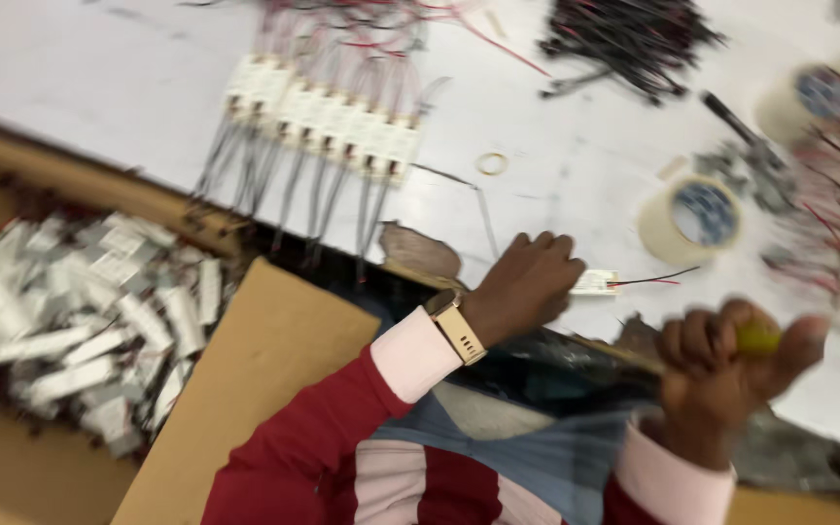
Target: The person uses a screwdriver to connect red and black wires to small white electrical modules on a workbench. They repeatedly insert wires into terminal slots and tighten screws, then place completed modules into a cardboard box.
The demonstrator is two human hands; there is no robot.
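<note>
At frame centre the left hand presses curled fingers on a small white module with red and black leads on the bench; lower right, the right hand grips a yellow-green tool handle

Most of the small white module is being hidden under the left hand, while the right hand and its yellow-green tool handle are being smeared by motion blur.
</note>
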